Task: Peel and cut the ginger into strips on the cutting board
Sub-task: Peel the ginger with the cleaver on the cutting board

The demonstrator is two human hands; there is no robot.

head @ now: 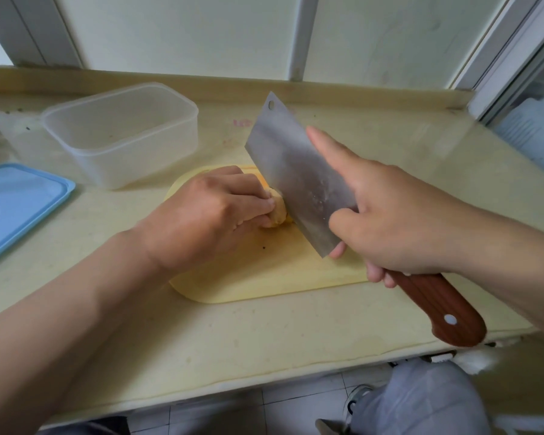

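Your left hand (208, 211) grips the ginger (278, 211) at the centre of the frame, fingers curled over it and pinning it to the yellow cutting board (264, 277). Your right hand (399, 221) is wrapped round the cleaver (292, 164) where the blade meets the brown handle (446, 312), forefinger laid straight along the flat of the steel. The edge sits against the exposed end of the ginger, just beside your left fingertips.

That closeness is the main hazard. The piece looks rounded and knobbly, so it may roll as you press, and the edge could skid toward your knuckles. The broad blade also hides the contact line from you, so you would be judging the cut by feel. The board lies on a smooth worktop (233, 340) and might slide under a sideways push. Your hand covers most of the ginger, so you cannot tell how much skin remains. The clear container (120, 133) in the upper left and the blue lid (19, 202) at the left edge lie well apart from the blade.
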